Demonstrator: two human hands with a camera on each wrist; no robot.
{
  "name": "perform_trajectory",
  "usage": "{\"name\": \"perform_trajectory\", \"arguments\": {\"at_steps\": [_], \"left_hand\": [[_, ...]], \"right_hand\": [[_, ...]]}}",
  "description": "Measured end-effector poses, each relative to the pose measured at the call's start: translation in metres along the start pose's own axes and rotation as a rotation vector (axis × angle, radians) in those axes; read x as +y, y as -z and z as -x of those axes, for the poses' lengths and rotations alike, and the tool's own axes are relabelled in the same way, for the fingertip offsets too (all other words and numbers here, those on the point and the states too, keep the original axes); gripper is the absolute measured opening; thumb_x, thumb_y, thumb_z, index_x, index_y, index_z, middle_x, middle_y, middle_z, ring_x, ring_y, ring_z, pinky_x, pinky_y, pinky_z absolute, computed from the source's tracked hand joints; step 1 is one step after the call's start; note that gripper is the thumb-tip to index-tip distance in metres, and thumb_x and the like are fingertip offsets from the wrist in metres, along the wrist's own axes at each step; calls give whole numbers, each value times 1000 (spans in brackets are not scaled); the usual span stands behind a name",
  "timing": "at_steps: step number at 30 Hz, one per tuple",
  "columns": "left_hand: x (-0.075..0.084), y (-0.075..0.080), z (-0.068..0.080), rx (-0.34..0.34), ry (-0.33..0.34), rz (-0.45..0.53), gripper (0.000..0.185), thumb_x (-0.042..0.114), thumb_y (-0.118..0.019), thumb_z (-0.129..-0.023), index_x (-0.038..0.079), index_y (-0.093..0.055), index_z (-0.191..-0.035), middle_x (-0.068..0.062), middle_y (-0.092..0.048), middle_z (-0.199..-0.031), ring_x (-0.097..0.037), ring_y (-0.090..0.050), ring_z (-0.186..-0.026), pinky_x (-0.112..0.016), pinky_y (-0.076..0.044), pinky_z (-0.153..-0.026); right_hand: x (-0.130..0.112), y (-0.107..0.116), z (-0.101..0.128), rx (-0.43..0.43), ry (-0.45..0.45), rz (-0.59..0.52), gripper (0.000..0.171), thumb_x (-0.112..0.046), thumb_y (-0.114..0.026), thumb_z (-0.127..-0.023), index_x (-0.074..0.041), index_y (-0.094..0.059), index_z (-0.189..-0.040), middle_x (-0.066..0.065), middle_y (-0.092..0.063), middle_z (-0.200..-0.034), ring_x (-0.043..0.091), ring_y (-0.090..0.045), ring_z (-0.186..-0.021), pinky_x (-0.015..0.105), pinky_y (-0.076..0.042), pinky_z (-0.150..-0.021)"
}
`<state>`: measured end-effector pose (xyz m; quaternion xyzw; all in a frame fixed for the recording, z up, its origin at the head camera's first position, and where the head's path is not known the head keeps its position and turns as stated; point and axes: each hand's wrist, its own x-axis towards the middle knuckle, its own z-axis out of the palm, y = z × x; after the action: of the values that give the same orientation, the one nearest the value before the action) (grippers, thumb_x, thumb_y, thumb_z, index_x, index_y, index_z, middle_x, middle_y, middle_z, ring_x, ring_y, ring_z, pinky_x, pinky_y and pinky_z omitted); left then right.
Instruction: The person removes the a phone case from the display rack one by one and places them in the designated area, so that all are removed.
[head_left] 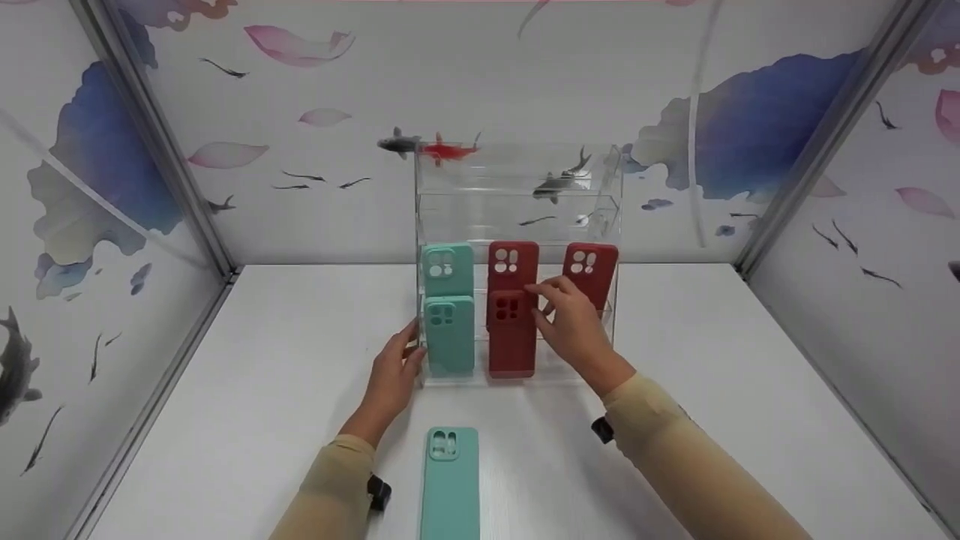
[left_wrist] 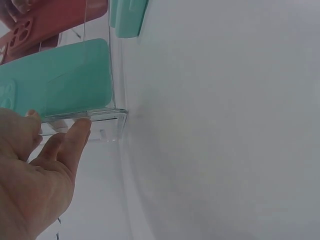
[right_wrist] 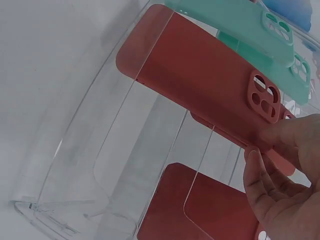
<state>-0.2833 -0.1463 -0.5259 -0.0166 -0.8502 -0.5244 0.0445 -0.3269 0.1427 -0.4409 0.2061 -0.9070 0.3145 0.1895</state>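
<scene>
My right hand pinches the upper right edge of the front red phone case, which stands in the lowest tier of a clear acrylic stand. Its fingertips lie along the case's side, near the camera cutouts. My left hand touches the stand's left side with extended fingers, beside the front mint-green phone case. In the left wrist view, those fingertips meet the clear side panel.
One tier higher stand another green case, a red case and a tilted red case at the right. A green case lies on the white table near me. Patterned walls enclose the table.
</scene>
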Motion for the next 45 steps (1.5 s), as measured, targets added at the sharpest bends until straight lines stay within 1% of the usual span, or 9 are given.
{"name": "perform_trajectory", "arguments": {"at_steps": [4, 8, 12, 16, 21, 26, 34, 40, 45], "left_hand": [[0, 1, 0, 0, 0, 4, 56, 25, -51, -111, 22, -31, -163, -5, -44, -162, -27, -53, -141, -44, -51, -113], [-1, 0, 1, -5, -1, 7, 56, 25, -50, -111, 23, -30, -164, -5, -44, -162, -27, -52, -141, -43, -52, -113], [0, -1, 2, -5, 4, 5, 56, 25, -50, -111, 24, -30, -164, -4, -44, -162, -27, -52, -142, -43, -52, -112], [0, 0, 2, -7, 1, 9, 56, 25, -50, -111, 25, -30, -164, -3, -44, -161, -26, -51, -142, -43, -51, -113], [0, 1, 1, -10, -6, 7, 56, 26, -50, -111, 24, -30, -164, -3, -46, -160, -26, -52, -142, -43, -51, -114], [1, 1, 1, -6, -24, -25, 56, 24, -50, -111, 20, -30, -164, -7, -47, -158, -28, -55, -138, -42, -53, -111], [1, 2, 2, -11, -9, -27, 57, 25, -49, -111, 21, -29, -164, -7, -45, -160, -27, -54, -140, -42, -51, -113], [0, 2, 2, -8, -1, -25, 57, 23, -49, -111, 20, -29, -164, -7, -45, -161, -28, -53, -140, -43, -51, -113], [1, 1, 1, -4, -4, -25, 56, 24, -50, -111, 21, -30, -164, -6, -46, -160, -27, -54, -139, -42, -51, -113]], "right_hand": [[2, 0, -1, 15, -24, -39, 32, -5, -74, -95, -14, -74, -126, 6, -67, -116, 20, -66, -91, 36, -64, -84], [3, 2, -1, 45, -51, -74, 25, -8, -76, -95, -15, -78, -118, 4, -70, -108, 25, -67, -90, 37, -62, -81], [4, 4, 0, 48, -62, -111, 22, -9, -77, -93, -16, -80, -114, 3, -72, -104, 21, -68, -88, 34, -63, -80], [6, 6, 2, 47, -54, -150, 21, -9, -79, -92, -17, -81, -112, 1, -72, -103, 16, -68, -86, 33, -64, -81], [5, 10, 3, 38, -46, -157, 20, -9, -80, -91, -18, -81, -109, -1, -72, -101, 14, -70, -85, 32, -65, -82], [3, 15, 3, 33, -11, -178, 20, -9, -80, -91, -17, -82, -109, -1, -73, -102, 13, -72, -88, 31, -65, -83], [0, 21, 6, 30, -15, -205, 18, -9, -80, -91, -17, -81, -108, -1, -73, -101, 13, -71, -87, 32, -65, -84], [-5, 25, 7, 43, 6, -239, 18, -8, -79, -91, -17, -81, -107, -2, -74, -102, 13, -72, -88, 34, -65, -85], [-11, 31, 8, 42, 12, -287, 18, -10, -79, -92, -19, -81, -108, -3, -74, -104, 12, -71, -88, 30, -64, -85]]}}
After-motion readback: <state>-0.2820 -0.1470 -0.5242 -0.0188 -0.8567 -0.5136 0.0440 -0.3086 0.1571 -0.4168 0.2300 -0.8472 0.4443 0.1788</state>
